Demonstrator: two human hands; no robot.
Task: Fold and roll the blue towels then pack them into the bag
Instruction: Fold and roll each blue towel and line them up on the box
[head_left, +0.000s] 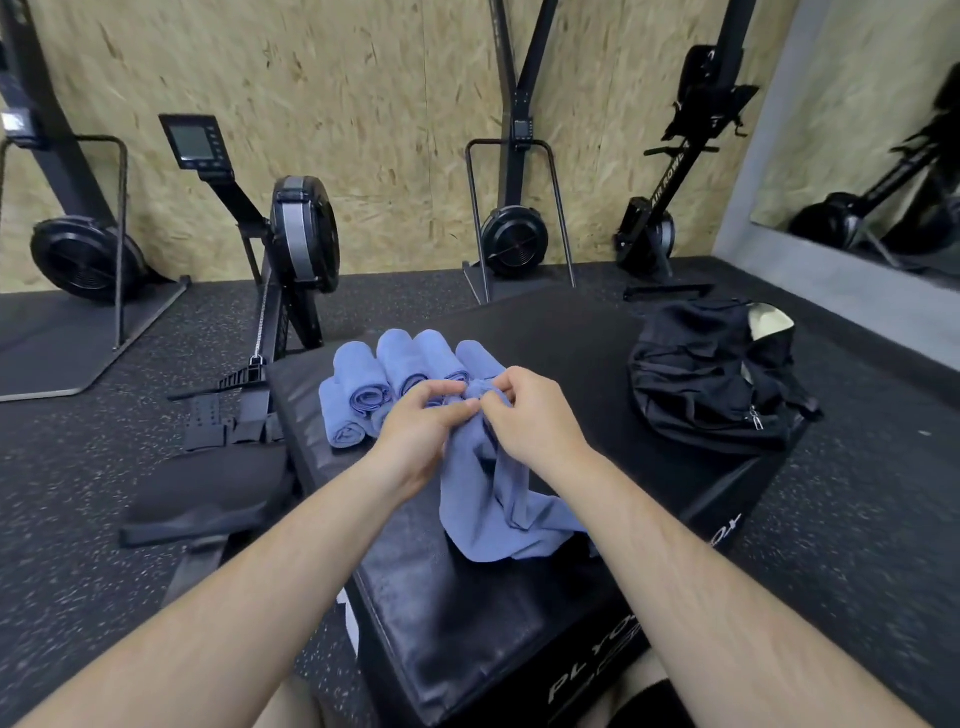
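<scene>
Left hand (421, 421), right hand (530, 415) pinch loose towel (498, 509), draped below fingers (447, 387).

Loose towel (483, 499): top edge buried inside left grip (423, 423) and right grip (524, 410). Rolled towels (363, 384) beyond left grip partly covered by it. Desk (467, 623) lettering, nearside of grips, partly hidden by right forearm (727, 597).
</scene>
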